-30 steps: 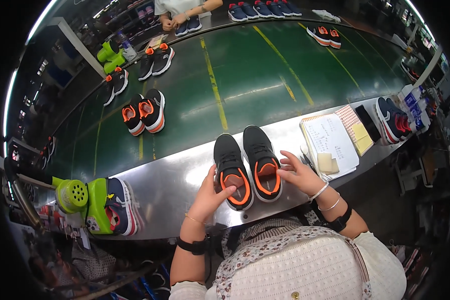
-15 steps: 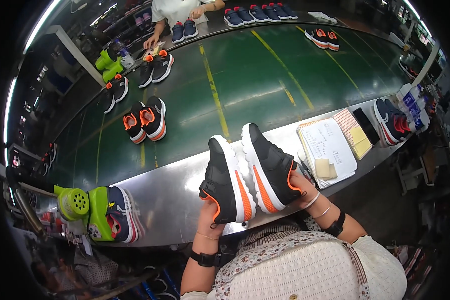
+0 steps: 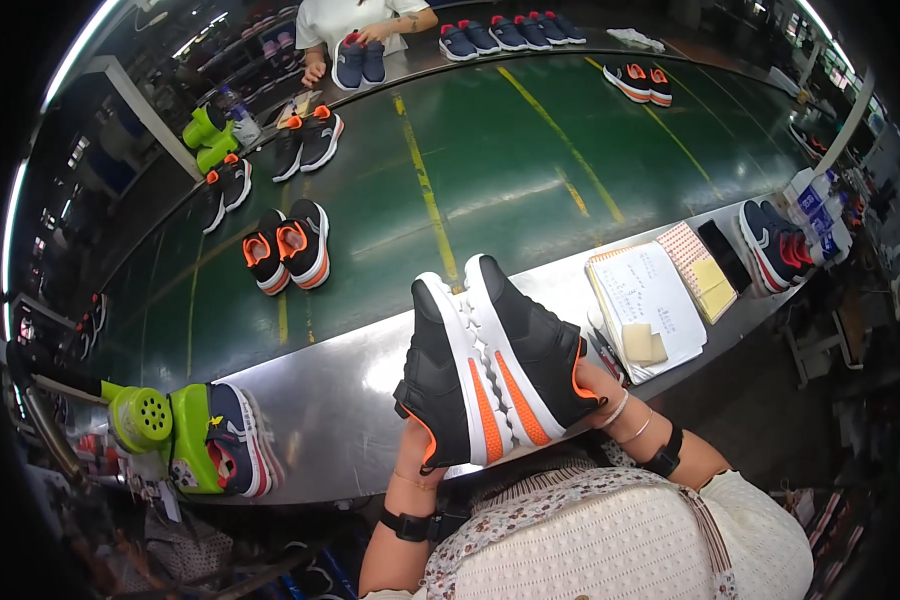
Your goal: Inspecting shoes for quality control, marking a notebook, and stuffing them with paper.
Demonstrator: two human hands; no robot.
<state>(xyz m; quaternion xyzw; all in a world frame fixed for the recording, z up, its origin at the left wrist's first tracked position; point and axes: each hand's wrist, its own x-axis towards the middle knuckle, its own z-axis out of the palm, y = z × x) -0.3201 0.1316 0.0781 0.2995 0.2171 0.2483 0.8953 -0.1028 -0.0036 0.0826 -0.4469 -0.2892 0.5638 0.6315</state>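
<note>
Two black sneakers with white soles, orange heel panels and orange linings are held up over the metal bench edge. My left hand (image 3: 417, 448) is closed at the opening of the left sneaker (image 3: 435, 370), its fingers largely hidden inside. The right sneaker (image 3: 532, 335) is gripped the same way by my right hand (image 3: 596, 392), at its heel opening. The soles face each other and appear to touch along much of their length, toes pointing away from me.
Black-and-orange sneakers (image 3: 305, 245) stand on the green conveyor (image 3: 370, 180). A lime-green machine (image 3: 192, 440) with a navy shoe (image 3: 238, 440) is at left. On the right lie a notebook (image 3: 660, 300), a phone (image 3: 723, 255) and navy shoes (image 3: 770, 250). Across, a co-worker handles navy shoes (image 3: 358, 65).
My hands have brought the two sneakers together, closing the gap between their soles. Across the belt, the co-worker's pair of navy shoes has been tilted up. The view has shifted slightly.
</note>
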